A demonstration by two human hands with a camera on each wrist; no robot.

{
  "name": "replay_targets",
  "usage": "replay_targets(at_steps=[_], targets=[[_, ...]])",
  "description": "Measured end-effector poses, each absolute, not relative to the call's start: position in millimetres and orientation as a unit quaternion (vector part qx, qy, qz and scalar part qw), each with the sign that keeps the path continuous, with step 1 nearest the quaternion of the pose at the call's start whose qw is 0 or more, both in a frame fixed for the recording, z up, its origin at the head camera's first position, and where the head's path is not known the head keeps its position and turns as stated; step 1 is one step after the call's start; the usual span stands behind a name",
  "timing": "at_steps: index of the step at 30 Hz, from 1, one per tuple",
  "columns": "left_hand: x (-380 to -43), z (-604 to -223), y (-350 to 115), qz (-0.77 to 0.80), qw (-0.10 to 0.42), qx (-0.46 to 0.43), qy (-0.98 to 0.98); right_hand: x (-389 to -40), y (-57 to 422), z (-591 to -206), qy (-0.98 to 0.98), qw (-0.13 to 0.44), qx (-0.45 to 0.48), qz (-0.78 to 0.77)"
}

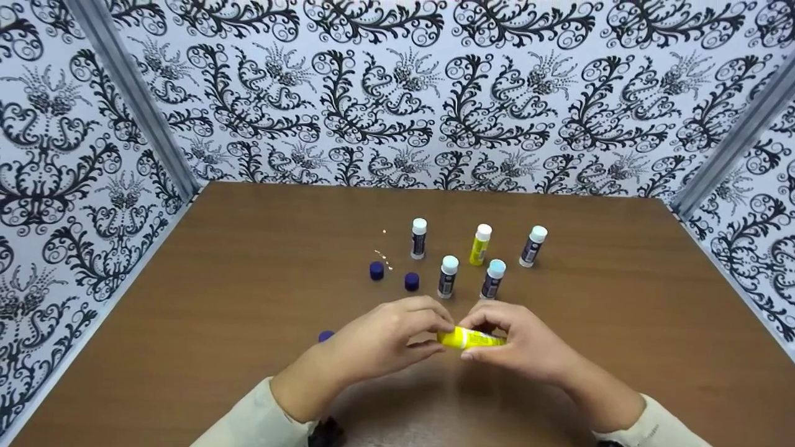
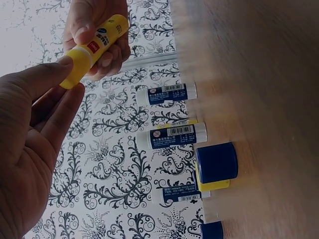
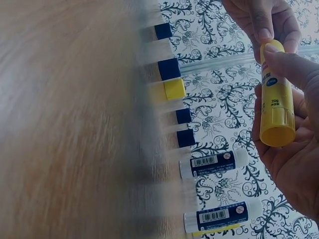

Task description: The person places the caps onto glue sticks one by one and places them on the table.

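Note:
A yellow glue stick is held level above the table between both hands. My left hand pinches its yellow cap end between thumb and fingers. Around the label part of its body, my right hand grips with curled fingers and thumb. The cap appears to be on the tube; a white band shows beside it. In the right wrist view the round base of the glue stick faces the camera.
Uncapped glue sticks stand beyond the hands: several blue ones and a yellow one. Blue caps lie to the left, with a yellow cap among them. White crumbs dot the table. Patterned walls enclose it.

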State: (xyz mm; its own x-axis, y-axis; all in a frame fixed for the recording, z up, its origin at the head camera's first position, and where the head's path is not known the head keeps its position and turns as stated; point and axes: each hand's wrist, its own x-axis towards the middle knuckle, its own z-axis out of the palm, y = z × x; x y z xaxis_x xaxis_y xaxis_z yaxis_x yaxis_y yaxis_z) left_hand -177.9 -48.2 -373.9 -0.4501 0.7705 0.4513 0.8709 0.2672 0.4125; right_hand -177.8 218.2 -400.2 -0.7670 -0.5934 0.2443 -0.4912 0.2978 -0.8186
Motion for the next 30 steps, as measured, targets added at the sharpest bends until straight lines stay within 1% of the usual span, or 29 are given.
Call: replay_targets(at_steps=[10, 15, 18, 24, 30], targets=[[-176, -370, -49, -0.313, 0.08, -0.503, -0.802, -178, 212, -392, 0.806, 0.048, -0.339, -0.483], [-179, -371, -52, -0.321, 0.128, -0.514, -0.785, -182, 208, -386, 0.807, 0.044, -0.341, -0.481], [-181, -373, -53, -0.334, 0.145, -0.516, -0.776, -183, 206, -384, 0.801, 0.043, -0.349, -0.485], [-181, -370, -56, -0.365, 0.119, -0.505, -0.773, -185, 202, -380, 0.799, 0.038, -0.359, -0.48], [-182, -371, -54, -0.378, 0.107, -0.505, -0.768, -183, 203, -380, 0.805, 0.049, -0.346, -0.479]])
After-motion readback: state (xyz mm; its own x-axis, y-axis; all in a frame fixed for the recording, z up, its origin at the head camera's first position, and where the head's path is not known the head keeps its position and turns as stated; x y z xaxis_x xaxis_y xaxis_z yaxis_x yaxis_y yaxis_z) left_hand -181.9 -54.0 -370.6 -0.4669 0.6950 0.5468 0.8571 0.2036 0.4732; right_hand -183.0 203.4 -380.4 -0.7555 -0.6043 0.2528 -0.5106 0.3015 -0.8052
